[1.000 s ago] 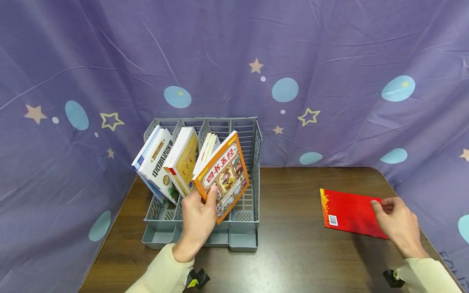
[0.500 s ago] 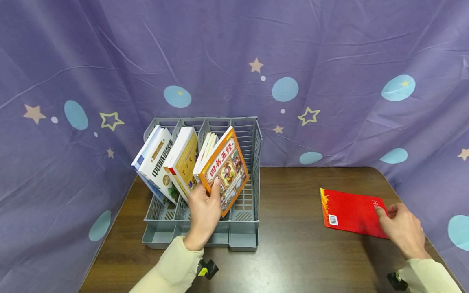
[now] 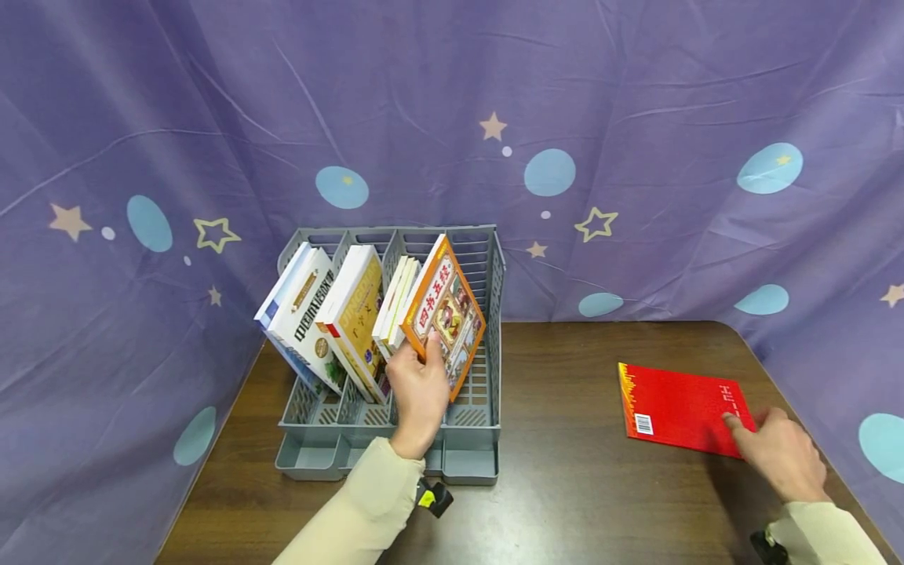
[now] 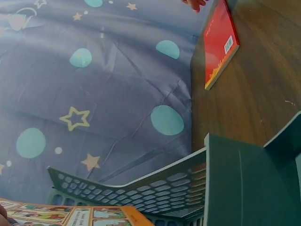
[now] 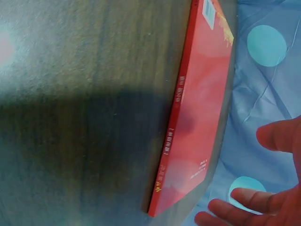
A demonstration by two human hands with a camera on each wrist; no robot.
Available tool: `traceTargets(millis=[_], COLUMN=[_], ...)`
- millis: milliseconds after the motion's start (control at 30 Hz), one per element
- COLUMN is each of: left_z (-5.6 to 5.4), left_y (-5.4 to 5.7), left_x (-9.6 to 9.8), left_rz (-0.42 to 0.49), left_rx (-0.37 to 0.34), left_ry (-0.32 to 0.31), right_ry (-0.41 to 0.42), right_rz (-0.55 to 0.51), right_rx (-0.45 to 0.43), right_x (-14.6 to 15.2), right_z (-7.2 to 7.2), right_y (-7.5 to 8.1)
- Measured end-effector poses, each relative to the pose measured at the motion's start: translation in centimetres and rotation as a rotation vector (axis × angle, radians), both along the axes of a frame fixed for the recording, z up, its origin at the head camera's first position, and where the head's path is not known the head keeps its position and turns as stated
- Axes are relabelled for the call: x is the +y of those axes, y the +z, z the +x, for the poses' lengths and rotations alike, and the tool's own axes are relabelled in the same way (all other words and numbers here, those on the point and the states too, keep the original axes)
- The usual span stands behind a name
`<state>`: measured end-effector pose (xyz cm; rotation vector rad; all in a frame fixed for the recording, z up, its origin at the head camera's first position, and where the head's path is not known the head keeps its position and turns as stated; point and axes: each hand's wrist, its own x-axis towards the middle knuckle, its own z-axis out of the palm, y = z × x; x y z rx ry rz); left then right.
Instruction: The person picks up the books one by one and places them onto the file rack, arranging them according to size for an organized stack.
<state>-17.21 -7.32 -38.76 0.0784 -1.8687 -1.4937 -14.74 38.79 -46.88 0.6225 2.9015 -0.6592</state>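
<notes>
In the head view my left hand (image 3: 420, 392) pinches an orange comic-style book (image 3: 452, 322) by its lower left edge, thumb on the cover. The book is tilted inside the outline of a grey divided rack (image 3: 469, 428), just right of some thin pale books (image 3: 395, 302). Which compartment its bottom edge is in I cannot tell. My right hand (image 3: 784, 455) hovers at the right end of a red book (image 3: 685, 408) lying flat on the table. In the right wrist view its fingers (image 5: 254, 200) are spread and apart from the red book.
A white book (image 3: 307, 314) and a blue-edged one lean in the rack's leftmost compartment. A thick yellow book (image 3: 360, 314) leans in the one beside it. Small trays (image 3: 469, 467) run along the rack's front. A purple curtain (image 3: 636, 157) hangs behind the wooden table (image 3: 565, 439).
My left hand has carried the orange book right and farther back, beside the pale books. My right hand has shifted slightly right and toward me, uncovering more of the red book.
</notes>
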Motion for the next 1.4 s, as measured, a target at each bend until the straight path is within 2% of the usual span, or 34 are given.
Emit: traceTargets(millis=[200,333,500,700,1000,1233,1400], left_z=[-0.8,-1.4,-2.2,-3.2,-4.3,-5.1,-5.6], left_y=[-1.3,-2.2,-2.9,-3.4,-4.5,-5.3,-5.7], left_x=[1.7,2.3,2.7,3.2,3.5,3.7,3.8], left_rz=[-0.043,-0.05,-0.013,-0.041,-0.031,-0.074,-0.089], left_rx=[0.015,0.018,-0.014,-0.031,-0.053,-0.102,-0.102], left_ry=[0.031,0.06,0.076,0.146,0.138,0.178,0.174], right_ry=[-0.031,-0.032,-0.034,-0.046,-0.034,-0.033,-0.042], right_rz=[0.005,0.011,0.014,0.017,0.034,0.036,0.058], right_rx=[-0.103,-0.128,-0.148,-0.169,-0.203,-0.205,-0.249], right_x=[0.2,0.3,0.3,0.0,-0.1,-0.1,-0.1], right_z=[-0.1,-0.1,-0.1,-0.2,-0.4,-0.5,-0.7], right_y=[-0.5,-0.8,-1.0,-1.4,-2.0,-2.4,-2.9])
